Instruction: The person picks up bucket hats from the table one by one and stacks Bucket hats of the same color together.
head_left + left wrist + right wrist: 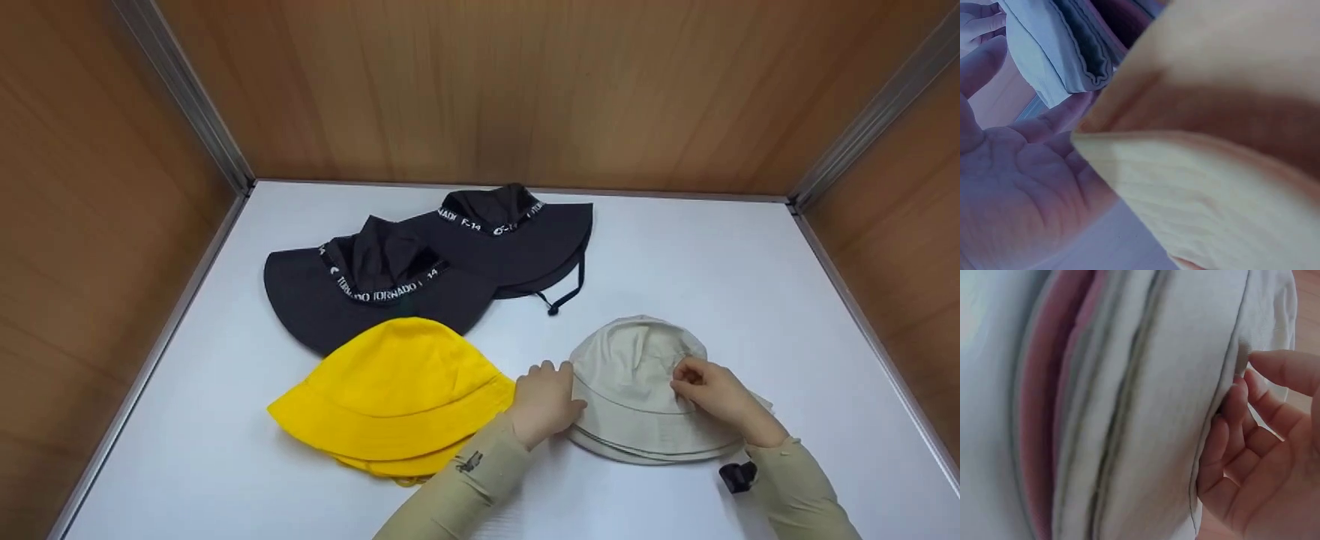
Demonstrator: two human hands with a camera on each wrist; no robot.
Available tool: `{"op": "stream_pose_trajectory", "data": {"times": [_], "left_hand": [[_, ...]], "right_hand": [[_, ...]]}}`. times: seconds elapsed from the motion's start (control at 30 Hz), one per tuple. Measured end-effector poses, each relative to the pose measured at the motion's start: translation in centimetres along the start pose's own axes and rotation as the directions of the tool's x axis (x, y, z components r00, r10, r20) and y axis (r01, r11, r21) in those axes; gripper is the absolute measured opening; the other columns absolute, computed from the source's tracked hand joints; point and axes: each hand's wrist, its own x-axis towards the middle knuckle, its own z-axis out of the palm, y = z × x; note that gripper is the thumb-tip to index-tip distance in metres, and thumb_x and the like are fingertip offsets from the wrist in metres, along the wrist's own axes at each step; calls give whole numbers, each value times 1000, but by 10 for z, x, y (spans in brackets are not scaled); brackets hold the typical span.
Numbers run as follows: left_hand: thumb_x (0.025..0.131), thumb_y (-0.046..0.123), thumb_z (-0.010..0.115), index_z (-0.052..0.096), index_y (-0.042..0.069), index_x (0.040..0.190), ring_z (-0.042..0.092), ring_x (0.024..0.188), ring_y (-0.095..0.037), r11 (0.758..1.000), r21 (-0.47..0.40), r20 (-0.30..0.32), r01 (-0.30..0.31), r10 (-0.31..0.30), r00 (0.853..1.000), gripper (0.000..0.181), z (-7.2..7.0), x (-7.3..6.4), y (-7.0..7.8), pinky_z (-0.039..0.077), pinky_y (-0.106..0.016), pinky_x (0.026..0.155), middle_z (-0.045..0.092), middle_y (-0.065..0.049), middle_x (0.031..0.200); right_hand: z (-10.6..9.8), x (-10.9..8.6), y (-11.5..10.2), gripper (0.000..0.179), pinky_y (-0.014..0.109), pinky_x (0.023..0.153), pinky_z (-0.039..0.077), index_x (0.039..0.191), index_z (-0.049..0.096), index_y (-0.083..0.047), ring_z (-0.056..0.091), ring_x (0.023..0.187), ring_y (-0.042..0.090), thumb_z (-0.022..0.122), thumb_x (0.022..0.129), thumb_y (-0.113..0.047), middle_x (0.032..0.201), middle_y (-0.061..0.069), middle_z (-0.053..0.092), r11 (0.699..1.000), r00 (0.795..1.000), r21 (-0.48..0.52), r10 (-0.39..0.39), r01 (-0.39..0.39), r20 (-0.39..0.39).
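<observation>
A beige bucket hat (637, 367) lies crown up and folded flat, with layered brim edges along its front. My left hand (546, 401) is at its left side, between it and the yellow hat (409, 375). In the left wrist view, the left palm (1022, 197) faces the camera with fingers extended by the beige brim (1044, 50). My right hand (716, 394) pinches cloth on the right of the beige crown. Its curled fingers (1235, 405) press at the crown seam in the right wrist view, where a pink layer (1044, 410) shows between the brims.
Two black hats (442, 300) (525, 255) with lettered bands lie overlapping at the back, one with a cord (577, 281) hanging off its brim. The yellow hat overlaps the nearer one. Wood-grain panels (510, 97) wall the white table (697, 262) at the back and sides.
</observation>
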Motion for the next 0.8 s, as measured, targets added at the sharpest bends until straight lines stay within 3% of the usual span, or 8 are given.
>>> {"op": "stream_pose_trajectory", "data": {"times": [0.17, 0.3, 0.5, 0.63, 0.73, 0.8], "left_hand": [[87, 38, 65, 58, 7, 118, 57, 92, -25, 999, -9, -68, -31, 30, 997, 44, -5, -7, -4, 48, -40, 78, 61, -12, 103], [87, 36, 66, 60, 6, 117, 57, 90, -26, 996, -46, -120, -72, 66, 991, 43, -15, -18, -16, 47, -40, 75, 60, -12, 101], [87, 32, 67, 61, 5, 117, 59, 86, -26, 989, -114, -189, -96, 74, 979, 41, -35, -43, -50, 46, -42, 74, 63, -12, 97], [84, 27, 71, 63, 3, 107, 59, 80, -28, 989, -110, -272, -95, 62, 960, 35, -45, -60, -82, 45, -45, 69, 62, -12, 91], [79, 25, 76, 62, 2, 102, 57, 74, -28, 995, -91, -295, -32, 4, 956, 36, -51, -68, -106, 45, -44, 66, 60, -12, 87], [77, 25, 78, 61, 1, 103, 57, 73, -28, 995, -96, -254, 40, -64, 965, 39, -55, -72, -119, 45, -45, 67, 60, -12, 85]], "right_hand": [[4, -1, 3, 10, 21, 59, 38, 89, 55, -4, 43, 68, 7, 61, 91, -12, 80, 3, 51, 1000, 1000, 15, 7, -6, -15], [6, -2, 5, 11, 22, 62, 37, 90, 55, -4, 43, 71, 9, 61, 91, -13, 83, 3, 52, 1000, 1000, 24, 19, -18, -22], [8, -1, 7, 10, 22, 64, 37, 91, 55, -5, 44, 73, 10, 61, 92, -13, 84, 3, 51, 998, 998, 35, 48, -47, -38], [9, -1, 7, 9, 22, 64, 38, 91, 55, -6, 44, 74, 11, 60, 92, -13, 84, 3, 50, 998, 997, 27, 59, -58, -49], [9, -2, 5, 10, 22, 64, 38, 92, 56, -5, 44, 73, 11, 60, 92, -14, 85, 3, 51, 998, 997, 22, 62, -61, -47], [9, -3, 3, 11, 22, 64, 37, 92, 57, -4, 44, 73, 11, 60, 93, -15, 84, 3, 51, 997, 996, 27, 72, -71, -49]]}}
